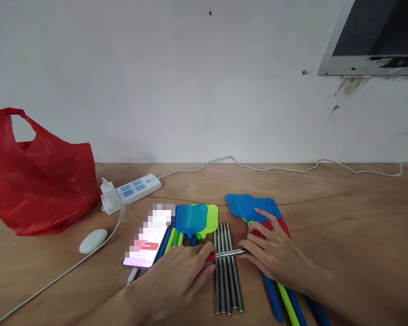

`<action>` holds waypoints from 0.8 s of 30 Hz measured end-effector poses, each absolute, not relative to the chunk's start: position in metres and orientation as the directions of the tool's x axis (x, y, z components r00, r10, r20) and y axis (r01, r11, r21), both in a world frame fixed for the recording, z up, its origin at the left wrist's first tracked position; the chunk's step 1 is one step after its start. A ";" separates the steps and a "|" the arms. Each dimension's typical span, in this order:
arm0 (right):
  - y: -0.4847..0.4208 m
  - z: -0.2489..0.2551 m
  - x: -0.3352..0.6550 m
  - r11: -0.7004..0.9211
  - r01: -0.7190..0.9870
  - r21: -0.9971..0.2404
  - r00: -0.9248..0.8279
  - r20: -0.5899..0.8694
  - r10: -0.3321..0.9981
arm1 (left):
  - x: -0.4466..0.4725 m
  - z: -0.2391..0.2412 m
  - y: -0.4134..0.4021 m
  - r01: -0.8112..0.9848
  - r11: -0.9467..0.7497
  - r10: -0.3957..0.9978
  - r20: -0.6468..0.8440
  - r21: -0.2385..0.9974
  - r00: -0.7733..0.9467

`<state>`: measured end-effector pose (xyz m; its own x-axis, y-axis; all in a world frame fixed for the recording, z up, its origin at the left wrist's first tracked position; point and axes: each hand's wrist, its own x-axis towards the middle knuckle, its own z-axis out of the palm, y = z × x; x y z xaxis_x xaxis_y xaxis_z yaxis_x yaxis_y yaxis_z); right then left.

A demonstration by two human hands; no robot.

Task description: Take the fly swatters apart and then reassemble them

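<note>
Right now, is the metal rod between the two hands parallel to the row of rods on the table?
No, the held rod spans from the left hand to the right hand, crosswise to the row of rods.

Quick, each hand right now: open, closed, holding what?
Left hand: closed, holding the rod by its red end.
Right hand: closed, fingers pinching the rod's other end.

Plain room, wooden tabletop (360, 217), marked wall (156, 81)
</note>
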<state>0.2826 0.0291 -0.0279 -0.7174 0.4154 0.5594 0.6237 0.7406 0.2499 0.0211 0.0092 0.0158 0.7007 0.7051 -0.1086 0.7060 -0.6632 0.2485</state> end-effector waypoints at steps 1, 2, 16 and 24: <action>0.028 -0.026 0.280 0.748 0.610 0.262 -0.730 0.552 0.402 | 0.025 0.016 0.009 0.706 -0.678 0.702 -0.104 0.205 0.705; 0.027 -0.024 0.278 0.755 0.595 0.275 -0.745 0.540 0.391 | 0.029 0.016 0.010 0.701 -0.696 0.696 -0.096 0.158 0.712; 0.015 -0.019 0.264 0.827 0.528 0.194 -0.769 0.523 0.368 | 0.030 0.010 -0.001 0.705 -0.709 0.697 -0.143 0.011 0.703; 0.016 0.003 0.271 0.868 0.478 0.135 -0.783 0.513 0.352 | 0.018 0.018 0.001 0.676 -0.737 0.674 -0.080 -0.009 0.734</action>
